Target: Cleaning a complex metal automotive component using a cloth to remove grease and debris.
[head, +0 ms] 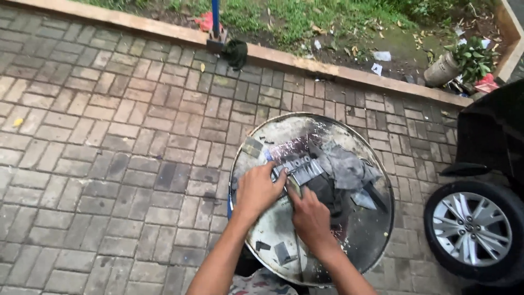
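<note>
Both my hands rest on the round metal bench top. My left hand lies palm down, fingers curled over a grey ridged part near the centre. My right hand presses beside it; its grip I cannot tell. A grey rag lies crumpled just beyond.
</note>
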